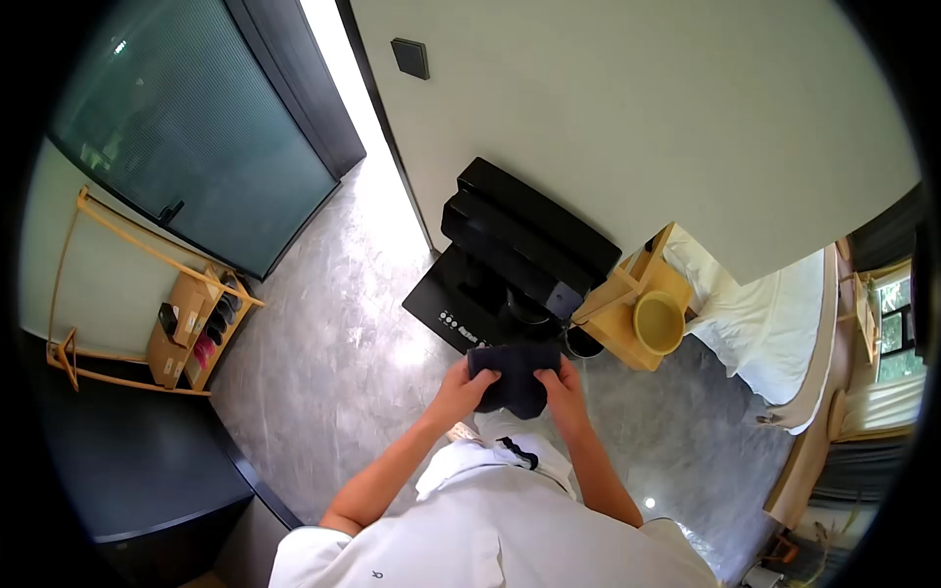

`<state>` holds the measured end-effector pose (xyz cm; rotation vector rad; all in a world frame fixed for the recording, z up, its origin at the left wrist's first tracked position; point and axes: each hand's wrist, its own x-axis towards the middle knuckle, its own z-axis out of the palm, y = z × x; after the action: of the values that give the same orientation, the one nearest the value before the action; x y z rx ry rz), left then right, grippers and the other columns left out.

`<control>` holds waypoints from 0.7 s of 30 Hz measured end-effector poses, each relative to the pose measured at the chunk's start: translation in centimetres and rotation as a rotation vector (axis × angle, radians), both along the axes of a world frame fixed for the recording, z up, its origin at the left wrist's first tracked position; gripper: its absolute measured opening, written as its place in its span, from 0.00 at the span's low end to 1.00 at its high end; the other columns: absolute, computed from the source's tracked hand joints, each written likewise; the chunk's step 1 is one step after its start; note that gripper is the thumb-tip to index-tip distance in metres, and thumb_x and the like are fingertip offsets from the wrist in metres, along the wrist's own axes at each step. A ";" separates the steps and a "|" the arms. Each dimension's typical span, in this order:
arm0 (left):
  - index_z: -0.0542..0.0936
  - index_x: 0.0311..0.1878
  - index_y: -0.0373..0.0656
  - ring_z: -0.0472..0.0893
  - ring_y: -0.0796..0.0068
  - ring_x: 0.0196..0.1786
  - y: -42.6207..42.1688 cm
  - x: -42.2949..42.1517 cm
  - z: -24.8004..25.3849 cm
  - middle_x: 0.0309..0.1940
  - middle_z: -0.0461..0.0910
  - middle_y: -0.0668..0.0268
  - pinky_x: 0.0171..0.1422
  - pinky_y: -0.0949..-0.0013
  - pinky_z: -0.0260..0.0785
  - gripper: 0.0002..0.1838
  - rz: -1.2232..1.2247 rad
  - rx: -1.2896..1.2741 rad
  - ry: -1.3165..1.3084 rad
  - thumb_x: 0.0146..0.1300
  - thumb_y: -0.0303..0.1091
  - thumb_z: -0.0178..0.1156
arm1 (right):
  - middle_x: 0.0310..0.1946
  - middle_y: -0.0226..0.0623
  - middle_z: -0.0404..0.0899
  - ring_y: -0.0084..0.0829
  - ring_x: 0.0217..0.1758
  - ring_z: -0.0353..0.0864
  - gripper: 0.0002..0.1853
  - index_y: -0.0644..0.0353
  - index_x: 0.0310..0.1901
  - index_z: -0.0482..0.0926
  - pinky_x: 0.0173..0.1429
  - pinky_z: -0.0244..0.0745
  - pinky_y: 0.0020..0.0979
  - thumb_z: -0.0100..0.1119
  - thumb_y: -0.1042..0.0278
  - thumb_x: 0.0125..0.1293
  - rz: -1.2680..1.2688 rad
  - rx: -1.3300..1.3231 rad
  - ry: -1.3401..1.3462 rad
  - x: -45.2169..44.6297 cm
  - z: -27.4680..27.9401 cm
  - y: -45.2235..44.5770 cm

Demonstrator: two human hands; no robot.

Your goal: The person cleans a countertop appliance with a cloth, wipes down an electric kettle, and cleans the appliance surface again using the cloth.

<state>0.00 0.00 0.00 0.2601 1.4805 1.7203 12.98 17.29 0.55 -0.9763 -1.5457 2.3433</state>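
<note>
Probably soft, light and floppy, the dark cloth point(512, 392) is up in front of the person point(470, 534). The left hand point(459, 389) and right hand point(564, 392) pinch its two sides, good spots to hold.

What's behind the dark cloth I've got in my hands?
Beyond the dark cloth, a black panel with white markings and grey floor show past its edges. What lies directly behind is covered, as are some fingers of your left hand and right hand.

Left arm point(400, 453) and right arm point(599, 465) outstretched, left fingers point(478, 384) and right fingers point(553, 383) in pinched grips.
</note>
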 end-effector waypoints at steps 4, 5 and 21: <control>0.89 0.60 0.37 0.86 0.82 0.54 -3.6 -5.4 2.5 0.50 0.91 0.71 0.63 0.70 0.79 0.12 0.010 -0.187 0.053 0.80 0.26 0.65 | 0.57 0.30 0.91 0.22 0.61 0.86 0.20 0.63 0.68 0.87 0.70 0.80 0.30 0.63 0.76 0.78 -0.126 -0.060 0.103 -5.3 -0.6 -4.3; 0.89 0.59 0.37 0.85 0.82 0.53 0.2 -7.3 1.4 0.49 0.91 0.71 0.62 0.70 0.79 0.11 0.024 -0.103 0.136 0.80 0.26 0.65 | 0.56 0.30 0.92 0.22 0.58 0.87 0.19 0.65 0.68 0.87 0.67 0.82 0.30 0.62 0.77 0.78 -0.118 0.065 0.159 -7.4 -0.7 -0.3; 0.63 0.87 0.48 0.86 0.55 0.70 12.7 -29.0 5.6 0.68 0.81 0.49 0.75 0.55 0.81 0.40 -0.072 0.146 0.706 0.79 0.18 0.68 | 0.63 0.52 0.87 0.49 0.62 0.91 0.20 0.62 0.67 0.80 0.67 0.83 0.45 0.68 0.82 0.76 -0.440 1.021 0.139 -26.4 6.6 7.1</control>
<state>-28.97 12.70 5.63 1.0722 1.7934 1.7654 -13.43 24.40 7.18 -0.7310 -1.8613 1.0446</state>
